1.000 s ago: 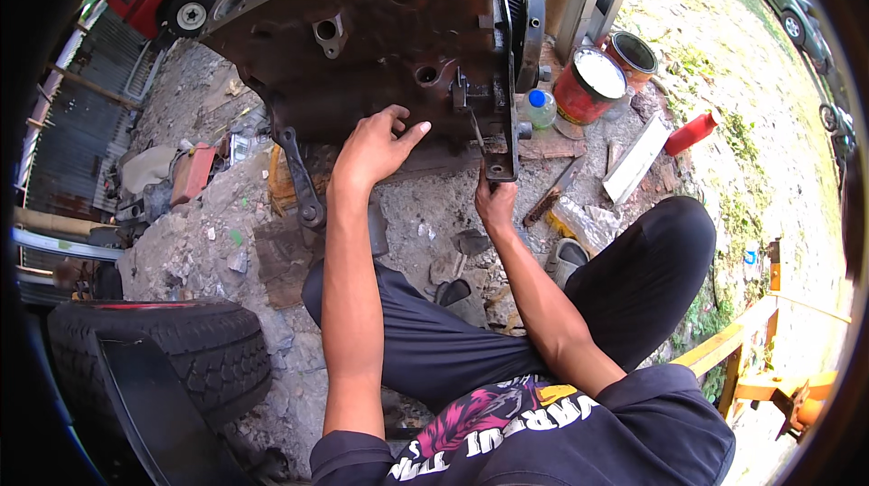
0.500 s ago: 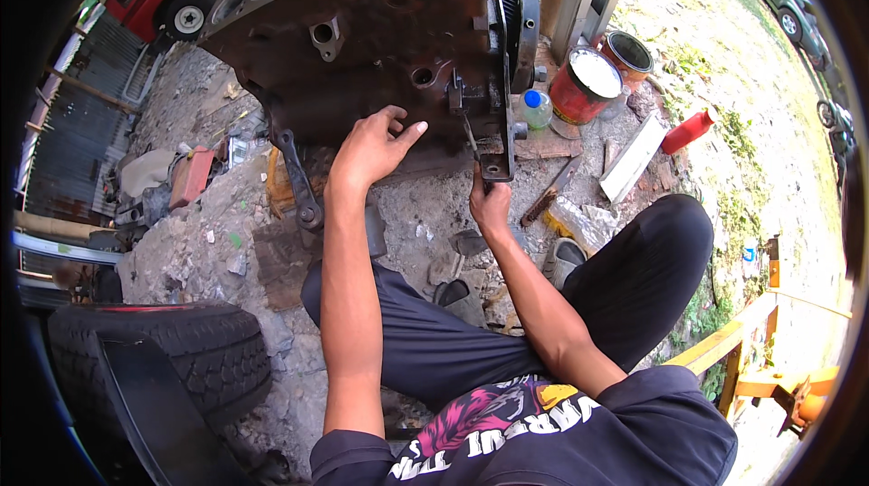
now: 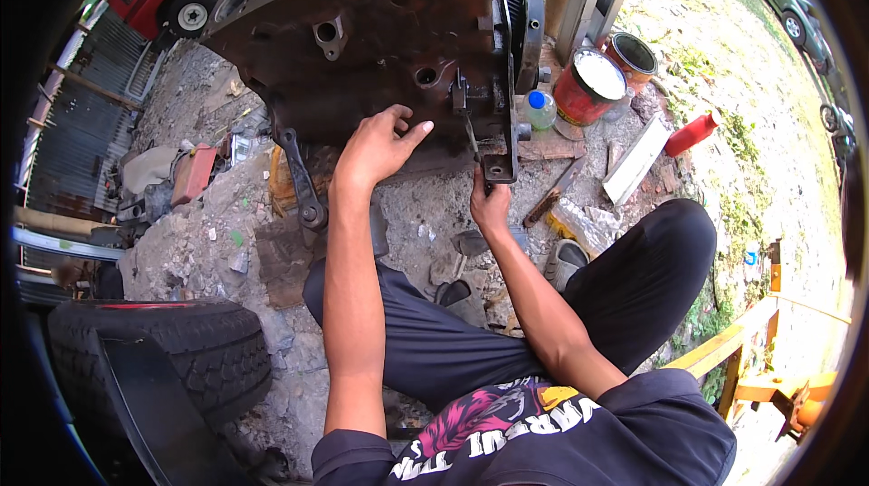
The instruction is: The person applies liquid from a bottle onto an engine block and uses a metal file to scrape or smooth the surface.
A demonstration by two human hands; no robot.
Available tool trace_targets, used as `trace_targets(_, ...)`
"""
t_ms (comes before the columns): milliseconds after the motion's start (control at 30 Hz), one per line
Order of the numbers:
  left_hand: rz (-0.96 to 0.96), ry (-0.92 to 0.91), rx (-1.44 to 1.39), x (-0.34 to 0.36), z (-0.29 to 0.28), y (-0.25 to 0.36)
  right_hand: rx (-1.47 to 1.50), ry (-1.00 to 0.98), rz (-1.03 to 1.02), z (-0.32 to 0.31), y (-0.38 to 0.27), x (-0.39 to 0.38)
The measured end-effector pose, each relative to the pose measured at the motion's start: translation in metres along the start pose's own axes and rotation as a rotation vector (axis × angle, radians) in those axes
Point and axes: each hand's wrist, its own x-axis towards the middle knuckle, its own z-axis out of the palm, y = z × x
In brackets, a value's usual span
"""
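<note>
Sitting on rubble ground before a rusty brown engine block [image 3: 362, 42], which fills the 12 o'clock part of the view and lies on its side. Left hand [image 3: 376, 147] laid flat and open against the lower face of the block, fingers spread, holding nothing, only bracing. Right hand [image 3: 491, 205] just under the block's end flange at about 1 o'clock from the left one, fingers closed around a thin metal tool [image 3: 472, 138] that rises up to the bracket there; kind of tool too small to tell, probably a screwdriver or a slim wrench. To do this step well: keep the tool straight in line with the fastener, press firmly into it before turning, and keep the bracing palm where it is, so the block does not rock on the stones. Further to 2 o'clock, a red paint can [image 3: 590, 88] and a small bottle with blue cap [image 3: 539, 110] close beside the block, well apart from both hands. At 8 o'clock a black tyre [image 3: 163, 350], at 10 o'clock a long dark wrench [image 3: 299, 178] lying on the ground
</note>
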Motion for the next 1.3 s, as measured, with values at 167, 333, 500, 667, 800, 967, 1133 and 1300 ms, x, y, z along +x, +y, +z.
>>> trace_targets(167, 0.025, 0.025, -0.022, 0.001, 0.001, 0.001, 0.031, 0.040, 0.009, 0.003, -0.003, 0.005)
trace_targets(333, 0.022, 0.026, 0.007, 0.002, 0.001, -0.002, 0.031, 0.003, 0.047, -0.002, -0.002, 0.002)
trace_targets(500, 0.017, 0.009, -0.001, 0.002, 0.003, -0.002, -0.019, 0.014, -0.015, 0.000, 0.002, 0.003)
trace_targets(667, 0.018, 0.028, -0.010, 0.000, 0.002, 0.000, 0.004, 0.026, 0.014, 0.002, -0.005, 0.007)
trace_targets(800, 0.017, 0.021, 0.013, 0.001, 0.002, -0.005, 0.026, 0.025, -0.048, -0.002, 0.005, 0.006)
trace_targets(967, 0.014, 0.013, 0.009, 0.001, 0.002, -0.002, 0.033, 0.041, -0.078, 0.005, 0.002, 0.009)
trace_targets(1133, -0.024, -0.022, -0.011, 0.003, 0.000, 0.000, 0.080, 0.050, 0.086, 0.006, 0.002, 0.006)
trace_targets(1300, -0.035, -0.024, 0.014, 0.002, 0.001, -0.003, 0.097, 0.041, 0.043, 0.007, 0.007, 0.003)
